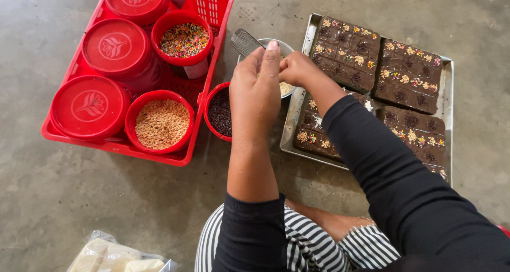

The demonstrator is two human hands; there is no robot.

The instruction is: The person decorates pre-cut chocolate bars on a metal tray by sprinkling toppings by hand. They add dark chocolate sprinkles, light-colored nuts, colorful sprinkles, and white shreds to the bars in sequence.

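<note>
Bare grey concrete floor (69,197) serves as the work surface, with all items set directly on it. Left hand (256,88) is raised over a small metal bowl (286,48), fingers curled closed around a metal grater (245,41) whose perforated blade projects up and to the left past the fingertips. Right hand (297,69) is positioned just beside the left, over the bowl, fingers pinched closed on a small pale piece that is mostly hidden; its kind cannot be determined. Pale shavings lie inside the bowl. A metal tray (447,118) lies to the right of the bowl, touching or nearly touching it, and carries four dark chocolate slabs (406,75) scored into squares and dotted with coloured and pale toppings. A red tub of dark sprinkles (219,112) stands just left of the bowl. A red plastic crate (212,6) at far left contains three lidded red tubs, an open tub of coloured sprinkles (184,40) and an open tub of chopped nuts (161,124). A clear bag of pale blocks (114,256) lies at the bottom edge.
</note>
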